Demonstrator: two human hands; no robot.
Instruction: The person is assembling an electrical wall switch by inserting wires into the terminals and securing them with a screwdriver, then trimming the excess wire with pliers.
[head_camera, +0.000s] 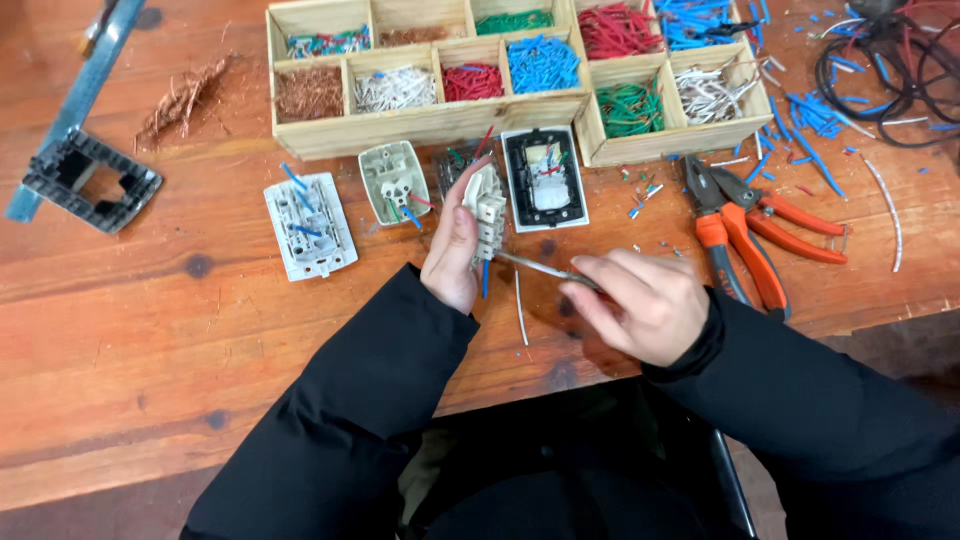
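Head view. No packages, labels or signs legible.

Left hand (455, 255) clasped around grey socket module (487, 205), held upright above wooden table (150, 330), thumb along near edge, fingers behind. Right hand (640, 305) clenched on screwdriver (535, 267); shaft pointing left, tip touching module's lower edge.

Behind: white switch plate (310, 225), pale socket insert (393, 180) and black-framed switch back (544, 178), lying flat in a row. Two wooden compartment trays (430, 125): wire offcuts sorted by colour, bare copper (308, 93), white (395, 88), red (472, 81), blue (543, 63), green (630, 108). Orange-handled pliers (760, 235) right of hands.
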